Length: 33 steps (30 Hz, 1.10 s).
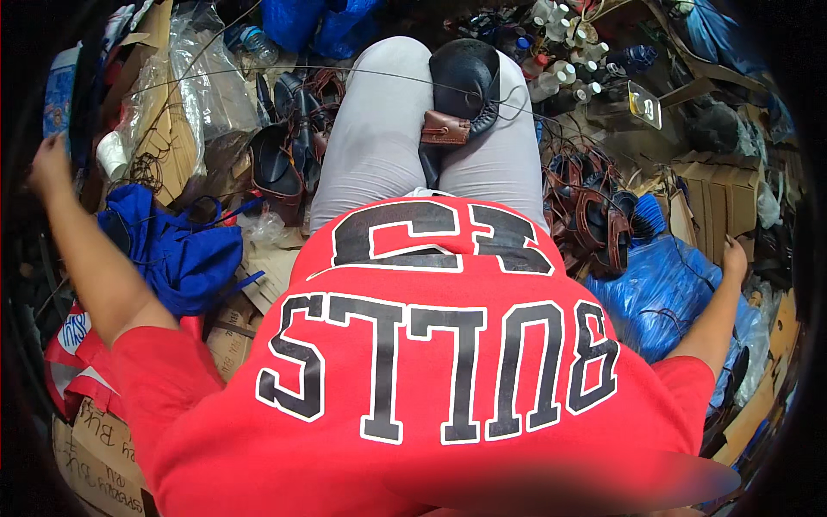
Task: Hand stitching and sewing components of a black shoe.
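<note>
Black-and-brown leather shoe rests between the thighs, a dark thread crossing it. Both hands are spread wide: the left hand, blurred, near a blue packet; the right hand, fingers curled, beside cardboard. I cannot tell whether either grips the thread.

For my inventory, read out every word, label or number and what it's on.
I won't copy wording, only place it.
Red shirt: big black letters and numerals, legible.
Cardboard box, lower left: dark handwriting, partly legible.
Red-and-white plastic: blue lettering, partly legible.
Blue pack, far left: too blurred to read.
Bottles, upper right: any print too small.
</note>
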Tool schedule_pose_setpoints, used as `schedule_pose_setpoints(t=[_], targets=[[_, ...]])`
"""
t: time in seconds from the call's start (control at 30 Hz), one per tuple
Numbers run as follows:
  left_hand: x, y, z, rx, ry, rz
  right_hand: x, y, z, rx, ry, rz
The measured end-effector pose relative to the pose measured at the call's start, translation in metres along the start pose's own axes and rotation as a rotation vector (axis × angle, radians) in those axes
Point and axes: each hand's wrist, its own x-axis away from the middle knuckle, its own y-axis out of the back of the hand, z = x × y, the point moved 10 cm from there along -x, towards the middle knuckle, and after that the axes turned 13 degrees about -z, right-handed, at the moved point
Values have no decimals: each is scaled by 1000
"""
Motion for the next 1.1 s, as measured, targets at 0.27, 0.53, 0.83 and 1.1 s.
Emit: schedule_pose_setpoints(t=[0.27,0.53,0.83,1.1], targets=[[276,100,-409,1416,-651,375,186,70,431,-1371,646,462],[283,47,-401,1300,-343,902,215,106,468,-1379,669,619],[214,34,-338,1174,-163,292,141,68,378,-1319,311,308],[274,156,-510,1483,-820,427,203,186,496,-1363,997,26]])
